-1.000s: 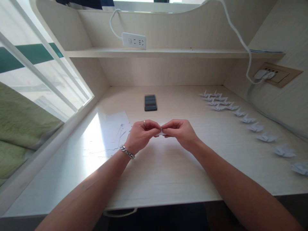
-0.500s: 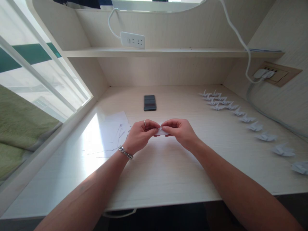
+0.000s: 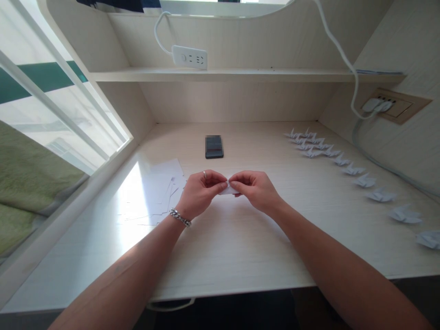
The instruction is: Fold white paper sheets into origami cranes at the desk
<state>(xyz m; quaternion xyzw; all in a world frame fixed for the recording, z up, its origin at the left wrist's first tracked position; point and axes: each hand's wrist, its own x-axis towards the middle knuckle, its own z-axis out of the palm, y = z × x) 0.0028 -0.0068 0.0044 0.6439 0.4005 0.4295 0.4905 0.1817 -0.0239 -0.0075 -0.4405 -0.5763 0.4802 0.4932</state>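
A small folded piece of white paper (image 3: 227,190) is pinched between both hands above the middle of the desk. My left hand (image 3: 201,190), with a ring and a chain bracelet, grips its left side between thumb and fingers. On the other side my right hand (image 3: 256,188) pinches the paper the same way, the fingertips of both hands almost meeting. Fingers cover much of the paper, so its exact folds cannot be made out. Left of my left hand lies a stack of white paper sheets (image 3: 160,183), partly in bright sunlight.
Several white paper cranes (image 3: 364,180) stand in a curving line along the desk's right side. A dark phone-like device (image 3: 214,146) lies beyond my hands. A power strip (image 3: 189,57) rests on the shelf (image 3: 240,74); a white cable (image 3: 338,46) hangs to the wall socket (image 3: 400,106).
Both hands have shifted very slightly, and the right fingertips have drawn a little closer to the left ones. The paper stays pinched, showing slightly lower and further left.
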